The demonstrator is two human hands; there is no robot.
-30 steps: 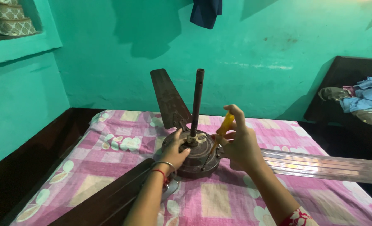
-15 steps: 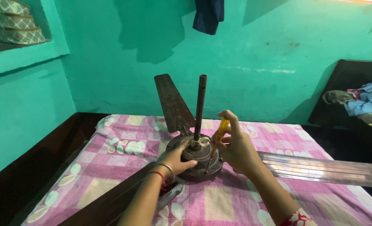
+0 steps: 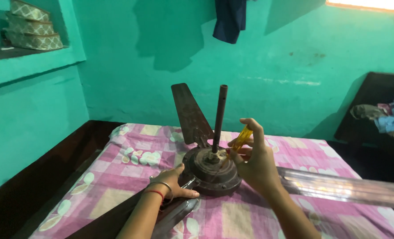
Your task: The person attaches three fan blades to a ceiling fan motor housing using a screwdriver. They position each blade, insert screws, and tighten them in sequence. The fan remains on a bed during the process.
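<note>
Ceiling fan [image 3: 212,170] lay on a bed, motor hub up, with both hands at work on it.

The bed's pink checked sheet [image 3: 130,155] carried the fan, and its dark down rod [image 3: 219,117] stood nearly upright from the hub's middle, pointing at the ceiling. One brown blade [image 3: 189,113] ran up and away toward the green wall; another lay long toward the lower left, and a third, paler and shiny, stretched off to the right. On the wall shelf at upper left sat a stack of patterned cushions [image 3: 31,26]. The left hand [image 3: 174,182] rested spread against the hub's near-left rim, fingers loose, gripping nothing. The right hand [image 3: 254,161] was closed around a yellow-handled screwdriver [image 3: 240,140], its shaft slanting down-left onto the hub's top. Crumpled clothes [image 3: 389,117] lay at the far right.
</note>
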